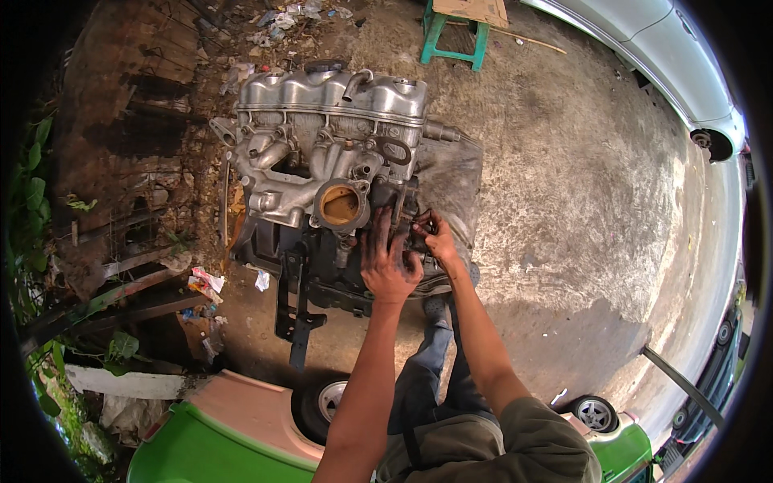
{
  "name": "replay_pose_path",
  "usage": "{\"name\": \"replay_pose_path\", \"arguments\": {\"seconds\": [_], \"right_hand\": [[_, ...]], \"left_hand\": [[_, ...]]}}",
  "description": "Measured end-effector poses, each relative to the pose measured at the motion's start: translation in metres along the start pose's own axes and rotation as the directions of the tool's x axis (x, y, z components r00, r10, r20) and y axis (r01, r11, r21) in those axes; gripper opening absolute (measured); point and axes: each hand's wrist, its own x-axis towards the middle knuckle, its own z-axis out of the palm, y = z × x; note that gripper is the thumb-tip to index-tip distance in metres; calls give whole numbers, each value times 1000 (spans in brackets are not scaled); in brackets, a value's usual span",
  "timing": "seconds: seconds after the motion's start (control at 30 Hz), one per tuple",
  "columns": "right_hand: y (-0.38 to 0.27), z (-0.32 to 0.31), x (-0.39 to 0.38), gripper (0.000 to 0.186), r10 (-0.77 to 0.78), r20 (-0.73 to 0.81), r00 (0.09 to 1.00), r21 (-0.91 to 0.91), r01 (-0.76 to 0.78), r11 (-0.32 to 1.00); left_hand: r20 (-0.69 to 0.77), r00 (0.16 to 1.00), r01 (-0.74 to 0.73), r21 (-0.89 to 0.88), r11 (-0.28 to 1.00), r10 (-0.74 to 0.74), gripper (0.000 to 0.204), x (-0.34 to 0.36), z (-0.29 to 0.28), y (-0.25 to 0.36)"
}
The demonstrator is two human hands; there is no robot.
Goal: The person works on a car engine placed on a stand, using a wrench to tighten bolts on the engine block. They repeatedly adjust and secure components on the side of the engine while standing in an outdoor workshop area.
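Note:
A car engine (pixel 330 101) with a silver ribbed valve cover stands before me on the ground. On its near side is a cast intake manifold (pixel 282 189), whose round opening (pixel 340 204) is brownish inside. My left hand (pixel 390 262), blackened with grease, lies against the dark engine block with its fingers stretched out, just right of and below that opening. Close by on the right, my right hand (pixel 435 235) has its thumb and fingers pinched together at the block's right end. Whatever sits between those fingertips is too small and dark to make out.
A black metal bracket (pixel 296 310) sticks out at the engine's lower left. Beyond stands a green stool (pixel 455 36) with cardboard on top. A silver car (pixel 644 40) is at the upper right, and a green and pink vehicle (pixel 233 427) is behind me. Litter (pixel 282 20) lies at the far left.

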Motion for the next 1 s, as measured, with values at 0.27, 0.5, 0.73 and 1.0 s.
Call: {"name": "replay_pose_path", "arguments": {"seconds": [0.27,0.5,0.73,1.0], "right_hand": [[-25,-1,-2,23,123,-30,992,-28,-124,992],[-15,0,0,26,281,-32,959,-53,-282,958],[4,0,4,21,-134,-60,989,-193,120,974],[-6,2,13,59,289,7,957,-143,-285,948]], "left_hand": [[10,1000,0,2,1000,0,22,0,0,-1],[0,1000,0,1,1000,0,23,1,0,0],[-7,1000,3,3,1000,-3,23,0,1,0],[-15,1000,-6,6,1000,6,23,0,1,0]]}}
